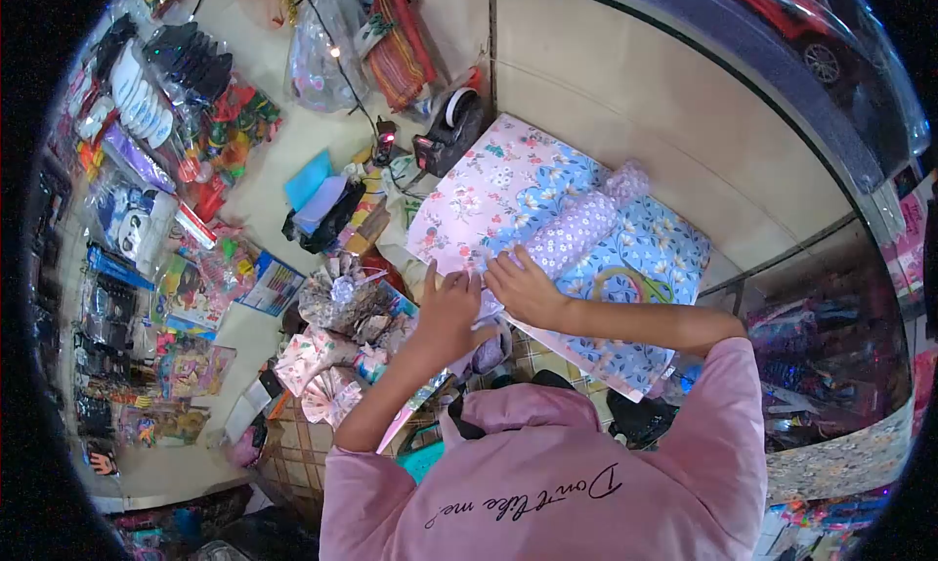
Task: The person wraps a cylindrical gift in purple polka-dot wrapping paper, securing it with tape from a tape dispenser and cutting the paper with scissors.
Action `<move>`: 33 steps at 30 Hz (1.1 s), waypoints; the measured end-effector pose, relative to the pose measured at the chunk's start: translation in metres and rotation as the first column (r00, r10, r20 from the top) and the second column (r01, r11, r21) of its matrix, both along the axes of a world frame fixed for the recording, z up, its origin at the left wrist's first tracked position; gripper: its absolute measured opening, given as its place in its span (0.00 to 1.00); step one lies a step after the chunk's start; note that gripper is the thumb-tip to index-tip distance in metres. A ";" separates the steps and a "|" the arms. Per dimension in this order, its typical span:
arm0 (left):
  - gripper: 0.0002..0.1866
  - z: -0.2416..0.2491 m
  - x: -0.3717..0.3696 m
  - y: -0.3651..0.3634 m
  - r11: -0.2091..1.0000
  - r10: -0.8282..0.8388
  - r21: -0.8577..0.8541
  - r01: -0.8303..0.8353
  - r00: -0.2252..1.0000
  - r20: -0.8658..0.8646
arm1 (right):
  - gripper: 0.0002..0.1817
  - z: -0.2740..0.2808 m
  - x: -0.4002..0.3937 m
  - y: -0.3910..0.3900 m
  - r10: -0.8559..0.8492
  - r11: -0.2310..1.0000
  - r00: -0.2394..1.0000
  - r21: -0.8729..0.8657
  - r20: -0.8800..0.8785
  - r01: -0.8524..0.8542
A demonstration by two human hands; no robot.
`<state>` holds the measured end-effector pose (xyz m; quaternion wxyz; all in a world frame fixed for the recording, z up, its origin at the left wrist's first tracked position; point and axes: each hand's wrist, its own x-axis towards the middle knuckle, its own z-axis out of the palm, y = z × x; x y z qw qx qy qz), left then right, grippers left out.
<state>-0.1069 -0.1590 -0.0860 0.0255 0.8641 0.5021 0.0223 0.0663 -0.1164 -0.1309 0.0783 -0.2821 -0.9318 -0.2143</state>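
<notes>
Bundle in lilac floral paper (576,231): lies aslant at the centre of the frame, on patterned sheets (469,194), gathered end towards the upper right. At its lower left end, left hand (451,319) with fingers bent, impossible to tell whether pinching; right hand (528,289) open, palm down, fingers spread over the paper. Could spring loose at this end with uneven pressure, given no visible tape there; could crease or tear under hard fingertips, or roll askew on the smooth sheets. Near their upper left edge, tape dispenser (440,152).
</notes>
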 end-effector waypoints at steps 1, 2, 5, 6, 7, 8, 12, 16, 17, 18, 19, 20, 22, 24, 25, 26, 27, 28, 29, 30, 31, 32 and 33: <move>0.41 -0.001 0.003 -0.004 0.996 0.003 0.092 0.002 0.999 -0.049 | 0.14 0.000 -0.003 0.003 0.014 0.997 1.000 0.071 -0.006 -0.014; 0.46 -0.001 0.008 -0.005 0.999 0.034 0.011 -0.033 0.994 -0.106 | 0.14 -0.005 -0.005 0.006 -0.003 0.996 1.000 0.094 0.015 0.001; 0.43 -0.019 0.017 0.001 0.994 0.106 0.044 -0.101 0.988 -0.109 | 0.15 -0.006 -0.010 0.011 -0.024 0.998 0.990 0.065 0.140 0.015; 0.37 -0.026 0.016 0.004 0.990 0.092 0.112 -0.085 0.994 -0.057 | 0.15 -0.006 -0.010 0.012 -0.013 0.997 0.990 0.082 0.143 0.001; 0.32 -0.031 0.015 0.006 0.981 0.073 0.179 -0.071 0.997 -0.007 | 0.15 -0.007 -0.010 0.013 -0.003 0.995 0.989 0.098 0.146 -0.011; 0.27 -0.035 0.014 0.007 0.967 0.052 0.246 -0.061 0.998 0.042 | 0.16 -0.007 -0.010 0.014 0.008 0.993 0.989 0.113 0.148 -0.025; 0.20 -0.036 -0.001 0.019 0.997 0.003 0.081 -0.021 0.976 0.218 | 0.13 -0.002 -0.013 0.017 0.029 0.999 0.998 0.018 0.056 -0.030; 0.20 -0.054 -0.018 0.036 0.999 -0.048 0.011 0.046 0.952 0.301 | 0.18 0.015 -0.006 0.024 0.057 0.946 0.978 -0.302 -0.198 -0.117; 0.19 -0.060 -0.022 0.040 0.998 -0.061 0.003 0.064 0.943 0.327 | 0.21 0.021 -0.004 0.026 0.055 0.914 0.959 -0.373 -0.277 -0.161; 0.21 -0.055 -0.026 0.042 0.994 -0.044 -0.081 0.076 0.939 0.341 | 0.22 0.024 -0.002 0.027 0.074 0.887 0.948 -0.414 -0.310 -0.205; 0.23 -0.048 -0.031 0.046 0.983 -0.028 -0.162 0.091 0.935 0.353 | 0.23 0.026 0.001 0.028 0.091 0.858 0.935 -0.450 -0.343 -0.248; 0.24 -0.043 -0.033 0.051 0.965 -0.012 -0.240 0.106 0.931 0.365 | 0.24 0.028 0.004 0.030 0.106 0.827 0.921 -0.482 -0.375 -0.291; 0.24 -0.038 -0.034 0.061 0.940 -0.014 -0.319 0.124 0.945 0.326 | 0.22 0.031 0.009 0.034 0.106 0.756 0.923 -0.574 -0.370 -0.316; 0.24 -0.036 -0.036 0.069 0.932 -0.044 -0.333 0.145 0.955 0.293 | 0.20 0.034 0.010 0.040 0.098 0.664 0.911 -0.655 -0.402 -0.360; 0.24 -0.037 -0.037 0.071 0.937 -0.070 -0.310 0.160 0.957 0.280 | 0.18 0.035 0.010 0.044 0.086 0.607 0.897 -0.691 -0.434 -0.392; 0.24 -0.038 -0.037 0.072 0.941 -0.097 -0.289 0.175 0.959 0.266 | 0.17 0.036 0.011 0.048 0.069 0.547 0.883 -0.722 -0.465 -0.423; 0.22 -0.036 -0.035 0.072 0.945 -0.089 -0.278 0.172 0.954 0.287 | 0.15 0.035 0.010 0.052 0.064 0.529 0.898 -0.748 -0.436 -0.401; 0.19 -0.033 -0.033 0.071 0.949 -0.081 -0.267 0.168 0.947 0.310 | 0.13 0.032 0.009 0.058 0.060 0.511 0.913 -0.773 -0.404 -0.376; 0.17 -0.031 -0.031 0.071 0.953 -0.072 -0.256 0.164 0.940 0.332 | 0.11 0.030 0.007 0.061 0.058 0.492 0.926 -0.797 -0.373 -0.352; 0.17 -0.031 -0.030 0.071 0.955 -0.077 -0.247 0.166 0.939 0.334 | 0.10 0.030 0.004 0.060 0.021 0.521 0.950 -0.807 -0.313 -0.277; 0.17 -0.032 -0.029 0.072 0.957 -0.081 -0.238 0.168 0.938 0.336 | 0.08 0.029 0.000 0.057 -0.018 0.546 0.968 -0.813 -0.252 -0.202; 0.17 -0.032 -0.029 0.072 0.958 -0.085 -0.229 0.170 0.937 0.338 | 0.07 0.028 -0.004 0.054 -0.059 0.568 0.980 -0.814 -0.190 -0.124; 0.17 -0.032 -0.029 0.072 0.956 -0.091 -0.235 0.174 0.941 0.327 | 0.07 0.025 -0.006 0.050 -0.044 0.652 0.984 -0.751 -0.172 -0.102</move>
